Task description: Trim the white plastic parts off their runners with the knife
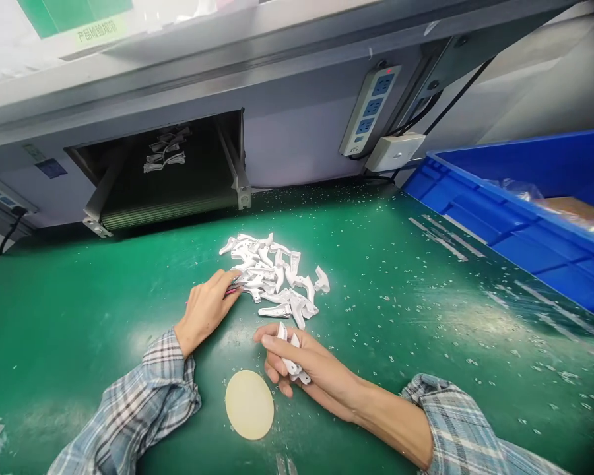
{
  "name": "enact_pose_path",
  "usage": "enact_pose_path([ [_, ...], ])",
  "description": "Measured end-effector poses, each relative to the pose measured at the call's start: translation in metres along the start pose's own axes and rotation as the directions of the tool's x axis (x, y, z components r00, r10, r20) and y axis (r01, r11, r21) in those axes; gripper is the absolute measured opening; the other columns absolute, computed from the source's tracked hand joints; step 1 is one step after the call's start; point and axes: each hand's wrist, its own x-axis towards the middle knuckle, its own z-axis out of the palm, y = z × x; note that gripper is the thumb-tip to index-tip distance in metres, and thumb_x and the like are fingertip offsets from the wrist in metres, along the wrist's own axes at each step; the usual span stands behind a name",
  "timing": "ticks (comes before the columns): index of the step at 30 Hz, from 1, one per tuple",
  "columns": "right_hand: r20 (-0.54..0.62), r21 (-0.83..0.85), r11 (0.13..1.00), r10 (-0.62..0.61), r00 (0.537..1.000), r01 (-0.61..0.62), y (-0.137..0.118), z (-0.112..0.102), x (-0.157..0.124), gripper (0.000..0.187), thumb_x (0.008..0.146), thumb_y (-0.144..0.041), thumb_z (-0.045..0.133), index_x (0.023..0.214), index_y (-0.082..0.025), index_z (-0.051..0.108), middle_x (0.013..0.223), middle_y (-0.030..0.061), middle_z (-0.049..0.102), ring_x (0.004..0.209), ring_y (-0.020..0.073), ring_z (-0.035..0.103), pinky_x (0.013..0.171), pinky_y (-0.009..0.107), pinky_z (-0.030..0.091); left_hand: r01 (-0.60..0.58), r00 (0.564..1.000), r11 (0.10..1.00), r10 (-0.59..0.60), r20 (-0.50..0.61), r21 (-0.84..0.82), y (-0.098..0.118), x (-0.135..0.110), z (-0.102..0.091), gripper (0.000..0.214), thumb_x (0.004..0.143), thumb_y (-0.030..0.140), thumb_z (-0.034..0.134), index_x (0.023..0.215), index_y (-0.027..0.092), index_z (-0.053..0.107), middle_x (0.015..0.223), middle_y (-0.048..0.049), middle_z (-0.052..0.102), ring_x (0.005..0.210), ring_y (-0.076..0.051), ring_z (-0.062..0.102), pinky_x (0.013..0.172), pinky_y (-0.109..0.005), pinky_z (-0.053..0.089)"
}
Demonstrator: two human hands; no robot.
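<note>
A loose heap of white moulded plastic parts [270, 274] lies on the green bench mat [103, 310], right in front of me. My left hand [205, 310] rests at the heap's near left edge, its fingers curled around a slim red pen-like tool [232, 291], and the fingertips nearly touch the parts. My right hand [301, 359] lies just below the heap, gripping a white plastic part [290, 353] of the same kind. Between my forearms sits a round cream-coloured disc [249, 404], flat on the mat. Plaid sleeves cover both my forearms.
Under the shelf, a dark conveyor belt [168, 178] carries several white parts. A blue plastic crate [519, 204] with plastic wrap inside stands at the right. A power strip [369, 112] and white junction box [395, 152] are mounted above. Small white flecks dot the mat.
</note>
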Motion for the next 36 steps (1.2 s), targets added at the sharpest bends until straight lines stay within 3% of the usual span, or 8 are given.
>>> enact_pose_path([
  [9, -0.11, -0.012, 0.991, -0.136, 0.985, 0.135, -0.004, 0.003, 0.002, 0.04, 0.083, -0.043, 0.081, 0.114, -0.02, 0.07, 0.106, 0.0069, 0.067, 0.079, 0.0141, 0.062, 0.051, 0.02, 0.053, -0.148, 0.982, 0.988, 0.141, -0.126, -0.043, 0.028, -0.028, -0.008, 0.011, 0.102, 0.027, 0.053, 0.107, 0.021, 0.061, 0.094, -0.0015, 0.065, 0.078, -0.013, 0.064, 0.068, -0.022, 0.048],
  [14, -0.155, -0.054, 0.981, -0.191, 0.969, 0.185, -0.003, 0.003, 0.004, 0.046, 0.083, -0.051, 0.079, 0.113, -0.018, 0.067, 0.073, -0.0006, 0.06, 0.067, 0.0118, 0.054, 0.044, 0.016, 0.044, -0.446, 0.857, 0.87, 0.483, -0.179, 0.213, 0.056, -0.065, -0.013, 0.02, 0.103, 0.014, 0.042, 0.112, 0.017, 0.06, 0.069, 0.0008, 0.058, 0.055, -0.014, 0.052, 0.051, -0.027, 0.034],
  [16, -0.183, -0.143, 0.972, -0.21, 0.96, 0.185, -0.005, 0.002, 0.004, 0.048, 0.083, -0.051, 0.078, 0.116, -0.017, 0.067, 0.068, -0.0023, 0.058, 0.057, 0.0096, 0.05, 0.042, 0.016, 0.041, -0.526, 0.821, 0.841, 0.541, -0.185, 0.127, 0.061, -0.069, -0.015, 0.018, 0.105, 0.02, 0.043, 0.114, 0.016, 0.059, 0.066, 0.0016, 0.057, 0.054, -0.015, 0.052, 0.052, -0.028, 0.034],
  [18, -0.173, -0.314, 0.93, -0.254, 0.952, 0.191, -0.007, -0.001, 0.004, 0.047, 0.086, -0.05, 0.075, 0.119, -0.018, 0.068, 0.066, -0.0022, 0.06, 0.051, 0.0088, 0.048, 0.041, 0.018, 0.04, -0.496, 0.853, 0.867, 0.476, -0.215, -0.048, 0.062, -0.068, -0.017, 0.019, 0.105, 0.033, 0.047, 0.11, 0.018, 0.058, 0.068, 0.0016, 0.059, 0.057, -0.014, 0.054, 0.054, -0.026, 0.037],
  [22, 0.05, -0.709, 0.582, -0.52, 0.853, 0.397, -0.008, -0.009, 0.001, 0.029, 0.094, -0.037, 0.067, 0.12, -0.024, 0.073, 0.098, 0.0063, 0.073, 0.078, 0.0174, 0.067, 0.062, 0.026, 0.055, -0.237, 0.967, 0.935, 0.2, -0.158, -0.264, 0.054, -0.065, -0.021, 0.026, 0.102, 0.045, 0.052, 0.094, 0.02, 0.053, 0.073, 0.0019, 0.06, 0.06, -0.012, 0.054, 0.056, -0.023, 0.039],
  [26, 0.319, -0.803, 0.187, -0.666, 0.674, 0.566, -0.005, -0.014, -0.003, 0.032, 0.097, -0.021, 0.062, 0.128, -0.026, 0.069, 0.112, 0.0066, 0.075, 0.1, 0.0202, 0.071, 0.087, 0.031, 0.057, -0.1, 0.986, 0.922, 0.144, 0.089, -0.374, 0.05, -0.067, -0.019, 0.027, 0.103, 0.045, 0.05, 0.089, 0.022, 0.047, 0.068, 0.0057, 0.054, 0.056, -0.011, 0.046, 0.056, -0.023, 0.033],
  [31, 0.441, -0.791, 0.006, -0.688, 0.576, 0.612, -0.007, -0.015, -0.005, 0.026, 0.097, -0.015, 0.06, 0.12, -0.021, 0.068, 0.107, 0.008, 0.076, 0.097, 0.0192, 0.073, 0.083, 0.029, 0.059, 0.005, 0.968, 0.88, 0.115, 0.223, -0.476, 0.05, -0.071, -0.014, 0.034, 0.103, 0.045, 0.048, 0.08, 0.022, 0.039, 0.066, 0.007, 0.044, 0.056, -0.011, 0.034, 0.055, -0.024, 0.026],
  [36, 0.449, -0.8, -0.039, -0.701, 0.554, 0.599, -0.009, -0.014, -0.004, 0.021, 0.098, -0.017, 0.06, 0.116, -0.02, 0.069, 0.103, 0.0082, 0.076, 0.095, 0.0194, 0.073, 0.081, 0.03, 0.06, 0.058, 0.951, 0.835, 0.12, 0.284, -0.548, 0.05, -0.071, -0.013, 0.035, 0.102, 0.045, 0.049, 0.078, 0.022, 0.038, 0.065, 0.0069, 0.039, 0.057, -0.011, 0.03, 0.056, -0.025, 0.024],
])
